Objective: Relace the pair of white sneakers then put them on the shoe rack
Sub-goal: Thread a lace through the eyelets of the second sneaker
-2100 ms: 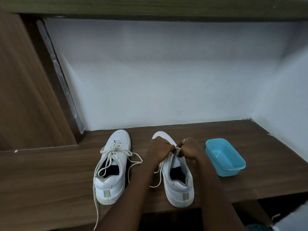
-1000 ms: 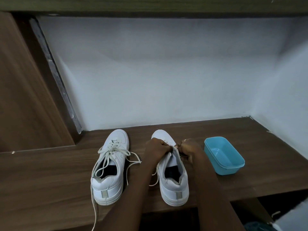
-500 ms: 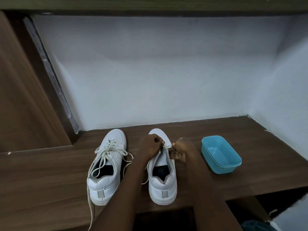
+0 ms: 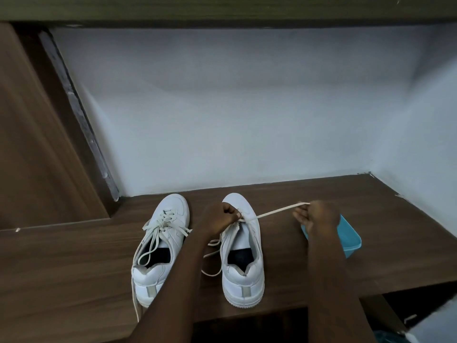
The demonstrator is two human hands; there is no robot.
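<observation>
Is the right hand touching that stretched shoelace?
Touching. The head view shows the right hand pinching the shoelace near its end; the shoelace runs straight to the sneaker.

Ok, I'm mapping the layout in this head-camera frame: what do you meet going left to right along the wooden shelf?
Laced white sneaker → left hand → white sneaker being laced → taut shoelace → right hand → blue plastic tub.

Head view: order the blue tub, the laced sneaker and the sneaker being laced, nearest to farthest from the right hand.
1. Blue tub, just behind the right hand holding the lace.
2. Sneaker being laced, centre.
3. Laced sneaker, far left.
</observation>
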